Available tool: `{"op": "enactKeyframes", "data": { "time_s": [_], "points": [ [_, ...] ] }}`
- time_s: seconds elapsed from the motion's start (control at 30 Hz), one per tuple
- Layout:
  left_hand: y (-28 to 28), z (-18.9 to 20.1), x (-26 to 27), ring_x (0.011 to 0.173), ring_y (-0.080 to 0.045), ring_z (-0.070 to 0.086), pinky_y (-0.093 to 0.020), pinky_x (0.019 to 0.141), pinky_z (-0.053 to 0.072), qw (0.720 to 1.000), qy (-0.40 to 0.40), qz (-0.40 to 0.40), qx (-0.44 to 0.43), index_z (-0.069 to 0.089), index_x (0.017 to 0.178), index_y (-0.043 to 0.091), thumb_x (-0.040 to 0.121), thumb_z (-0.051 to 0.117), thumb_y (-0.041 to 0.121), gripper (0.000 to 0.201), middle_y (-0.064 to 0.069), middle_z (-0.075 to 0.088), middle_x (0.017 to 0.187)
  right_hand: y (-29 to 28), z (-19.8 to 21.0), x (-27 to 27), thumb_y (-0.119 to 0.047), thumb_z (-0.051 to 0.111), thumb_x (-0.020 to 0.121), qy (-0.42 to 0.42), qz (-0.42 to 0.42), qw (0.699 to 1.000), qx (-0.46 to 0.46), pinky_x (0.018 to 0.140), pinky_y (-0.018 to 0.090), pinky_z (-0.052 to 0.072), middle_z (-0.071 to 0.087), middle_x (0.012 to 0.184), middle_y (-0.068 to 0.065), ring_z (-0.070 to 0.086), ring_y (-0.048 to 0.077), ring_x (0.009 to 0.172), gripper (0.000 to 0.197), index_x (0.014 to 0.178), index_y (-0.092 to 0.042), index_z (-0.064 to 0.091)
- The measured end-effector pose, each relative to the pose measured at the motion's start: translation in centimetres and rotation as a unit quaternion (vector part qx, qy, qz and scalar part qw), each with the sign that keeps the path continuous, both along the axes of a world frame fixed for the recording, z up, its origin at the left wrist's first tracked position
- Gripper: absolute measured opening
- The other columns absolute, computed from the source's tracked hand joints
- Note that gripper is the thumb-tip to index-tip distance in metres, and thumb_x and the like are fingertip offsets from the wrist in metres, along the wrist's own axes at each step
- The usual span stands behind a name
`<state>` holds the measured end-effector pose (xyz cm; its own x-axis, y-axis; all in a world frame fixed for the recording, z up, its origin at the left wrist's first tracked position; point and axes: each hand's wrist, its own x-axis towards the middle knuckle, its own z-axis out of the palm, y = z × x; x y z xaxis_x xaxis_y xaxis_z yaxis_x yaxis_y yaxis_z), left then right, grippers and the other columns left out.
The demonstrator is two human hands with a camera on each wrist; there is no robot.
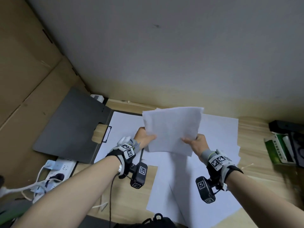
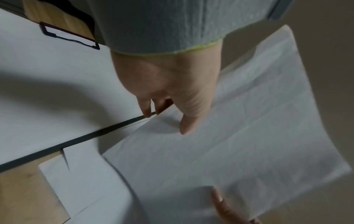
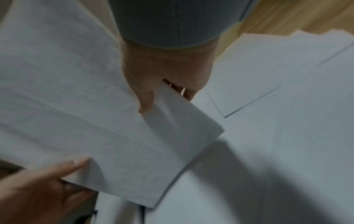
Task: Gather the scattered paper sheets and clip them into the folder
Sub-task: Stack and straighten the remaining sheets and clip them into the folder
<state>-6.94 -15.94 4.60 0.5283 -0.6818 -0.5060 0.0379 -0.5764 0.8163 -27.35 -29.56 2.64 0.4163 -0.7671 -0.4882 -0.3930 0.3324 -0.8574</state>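
Observation:
A small stack of white paper sheets [image 1: 172,129] is held up above the desk. My left hand [image 1: 145,137] pinches its lower left corner, thumb on top [image 2: 188,119]. My right hand [image 1: 195,141] pinches the lower right corner [image 3: 149,100]. The dark grey folder [image 1: 74,125] lies open at the left, its cover leaning back, with a white sheet [image 1: 121,127] on its right half beside the black clip [image 1: 107,134]. More loose sheets [image 1: 218,134] lie spread on the desk under and right of the held stack; others [image 1: 181,186] lie nearer me.
A wooden desk [image 1: 263,171] meets a grey wall behind. Cardboard boxes [image 1: 24,71] stand at the left. A white power strip [image 1: 59,168] with cables lies at the front left. A green and white box [image 1: 278,148] and dark items sit at the right edge.

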Motion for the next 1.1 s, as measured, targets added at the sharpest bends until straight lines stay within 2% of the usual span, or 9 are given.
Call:
{"op": "enactKeyframes", "data": {
  "time_s": [0.1,0.23,0.33,0.43,0.57,0.7,0.83,1.0,1.1],
  "points": [
    [0.3,-0.1,1.8,0.081,-0.011,0.067,-0.025,0.077,0.055,0.998,0.02,0.005,-0.064,0.067,0.101,0.009,0.085,0.068,0.001,0.017,-0.006,0.07,0.098,0.1,0.0,1.7,-0.009,0.079,0.08,-0.001,-0.02,1.0,0.006,0.068,0.034,0.057,0.074,0.081,0.007,0.068,0.019,0.067,0.009,0.087,-0.007,0.073],
    [1.8,-1.6,4.7,0.088,-0.019,0.068,-0.021,0.074,0.057,0.997,0.052,0.028,-0.057,0.067,0.113,0.001,0.087,0.065,0.001,0.025,-0.006,0.07,0.101,1.8,-1.0,4.4,-0.011,0.076,0.083,0.026,-0.015,0.999,0.032,0.067,0.037,0.057,0.073,0.083,0.011,0.067,0.026,0.069,0.012,0.091,-0.005,0.071],
    [4.3,-4.2,8.4,0.083,-0.021,0.067,-0.032,0.079,0.054,0.999,0.046,0.02,0.0,0.07,0.099,0.006,0.086,0.066,0.004,0.014,-0.007,0.071,0.091,3.9,-2.9,8.0,-0.011,0.076,0.083,0.057,-0.011,0.997,0.049,0.072,0.038,0.057,0.071,0.083,0.01,0.066,0.026,0.071,0.014,0.094,-0.005,0.069],
    [6.3,-5.5,11.1,0.07,-0.019,0.062,-0.027,0.069,0.049,0.999,0.015,0.012,0.05,0.067,0.083,0.007,0.083,0.068,0.007,0.001,-0.005,0.068,0.076,5.4,-4.3,10.3,-0.014,0.077,0.082,0.086,0.0,0.994,0.066,0.078,0.04,0.058,0.072,0.088,0.011,0.068,0.028,0.079,0.02,0.097,-0.005,0.069],
    [9.0,-7.4,16.0,0.061,-0.014,0.061,-0.028,0.063,0.055,0.99,-0.079,-0.002,0.114,0.068,0.072,0.011,0.08,0.062,0.004,0.012,0.0,0.066,0.068,7.5,-6.1,13.6,-0.017,0.078,0.082,0.112,0.01,0.99,0.084,0.081,0.044,0.059,0.073,0.089,0.011,0.069,0.029,0.08,0.025,0.101,-0.003,0.069],
    [10.9,-8.5,20.0,0.077,-0.031,0.067,-0.035,0.06,0.05,0.909,-0.29,-0.139,0.264,0.062,0.088,0.008,0.085,0.06,0.034,0.026,-0.006,0.068,0.084,9.2,-7.3,15.9,-0.023,0.08,0.079,0.158,0.009,0.984,0.08,0.08,0.049,0.06,0.073,0.088,0.013,0.07,0.033,0.083,0.028,0.095,-0.004,0.066],
    [11.0,-9.0,20.8,0.087,-0.032,0.065,-0.031,0.065,0.043,0.846,-0.366,-0.234,0.309,0.057,0.101,0.014,0.09,0.047,0.057,0.045,-0.008,0.065,0.097,10.6,-8.2,16.6,-0.031,0.08,0.073,0.171,0.001,0.982,0.078,0.079,0.052,0.06,0.073,0.09,0.013,0.071,0.032,0.083,0.033,0.093,-0.008,0.066],
    [10.1,-9.6,20.0,0.077,-0.026,0.062,-0.028,0.062,0.039,0.799,-0.426,-0.281,0.318,0.063,0.093,0.014,0.098,0.037,0.048,0.043,-0.006,0.068,0.091,12.2,-8.9,17.5,-0.029,0.08,0.076,0.18,-0.003,0.981,0.067,0.081,0.051,0.059,0.073,0.09,0.01,0.07,0.032,0.084,0.028,0.092,-0.011,0.066],
    [9.4,-9.5,20.6,0.062,-0.02,0.046,-0.023,0.054,0.03,0.805,-0.389,-0.311,0.323,0.055,0.069,0.017,0.096,0.04,0.027,0.032,-0.002,0.057,0.072,13.1,-9.6,17.9,-0.041,0.08,0.068,0.175,0.004,0.982,0.068,0.08,0.051,0.059,0.073,0.089,0.01,0.071,0.032,0.083,0.04,0.09,-0.01,0.066]
  ]
}}
